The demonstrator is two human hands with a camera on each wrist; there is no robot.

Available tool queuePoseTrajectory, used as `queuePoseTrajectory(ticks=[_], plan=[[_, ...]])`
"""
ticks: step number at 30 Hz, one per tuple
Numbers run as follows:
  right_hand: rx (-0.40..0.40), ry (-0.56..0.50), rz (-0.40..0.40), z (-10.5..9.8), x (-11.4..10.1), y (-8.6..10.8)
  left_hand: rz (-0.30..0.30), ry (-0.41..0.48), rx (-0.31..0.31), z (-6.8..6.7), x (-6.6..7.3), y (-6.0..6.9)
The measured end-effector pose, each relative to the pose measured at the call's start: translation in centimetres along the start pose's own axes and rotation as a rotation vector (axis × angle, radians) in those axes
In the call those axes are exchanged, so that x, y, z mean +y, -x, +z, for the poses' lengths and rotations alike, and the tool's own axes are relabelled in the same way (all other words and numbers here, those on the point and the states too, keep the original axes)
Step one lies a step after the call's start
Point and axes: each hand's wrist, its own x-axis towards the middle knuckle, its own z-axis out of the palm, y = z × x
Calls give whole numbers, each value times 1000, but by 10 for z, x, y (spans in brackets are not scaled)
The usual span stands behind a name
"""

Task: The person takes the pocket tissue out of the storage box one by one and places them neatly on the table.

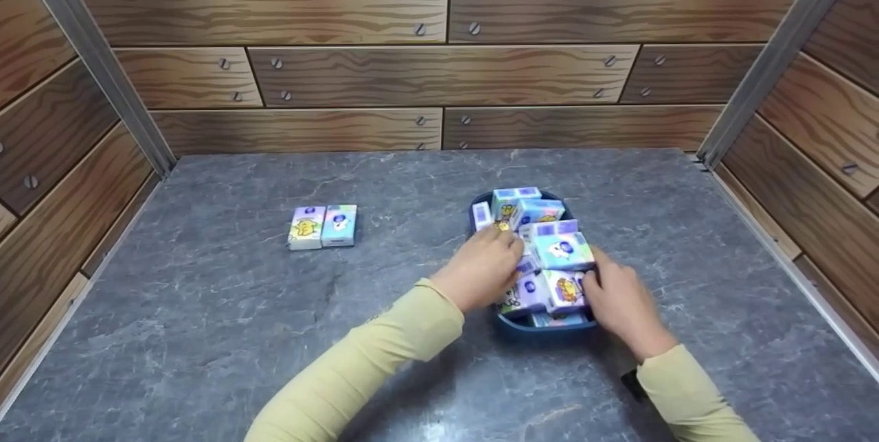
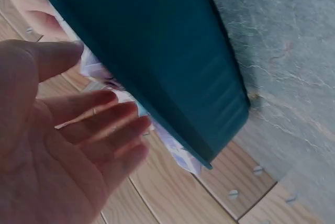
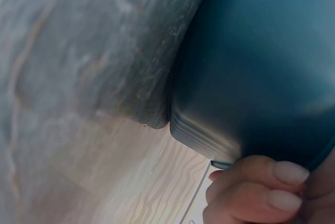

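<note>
- Since the blue basket (image 1: pixel 542 333) runs longways away from the person, far end angled a touch left, the two hands come at it from opposite sides: left hand (image 1: pixel 481 267) over the left edge, right hand (image 1: pixel 625 301) at the right edge.
- Basket's on the grey marbled table (image 1: pixel 226 291), right of centre, heaped with small printed boxes (image 1: pixel 563 250), a few poking up past the rim.
- Left fingers: stretched out loosely, thumb well apart from them in the left wrist view, so they don't look clamped on anything. Tips are right at the boxes, but whether they're actually touching one, can't tell.
- Right fingers: curled in at the right rim, and I'd say they're gripping the basket there. The thumb is up by the edge in the head view; how it presses is hidden.
- The relation that matters imo: the boxes in the left half of the pile lie right at the left fingertips, while the raised one on top sits just beside the right hand.
- Two more boxes, a purple box (image 1: pixel 306 228) and a light-blue box (image 1: pixel 340 226), lie side by side on the table, well apart from the basket, long axes pointing roughly away from the person. Left hand is clearly nearer; they're off to its left and a bit farther out.
</note>
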Motion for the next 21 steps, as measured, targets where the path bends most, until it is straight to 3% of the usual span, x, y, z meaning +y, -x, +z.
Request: queuePoseTrajectory(ticks=[3, 6, 10, 15, 21], plan=[[-4, -4, -6, 3, -1, 0, -50, -32, -54, 5, -1, 3], [-8, -7, -7, 4, -2, 1, -66, -9, -93, 7, -1, 6], [-2, -9, -11, 3, -1, 0, -55, 21, -87, 7, -3, 8], [6, -7, -21, 3, -1, -1, -1, 83, -7, 8, -4, 11], [29, -5, -34, 1, 2, -1, 112, 219, 154, 3, -4, 17]])
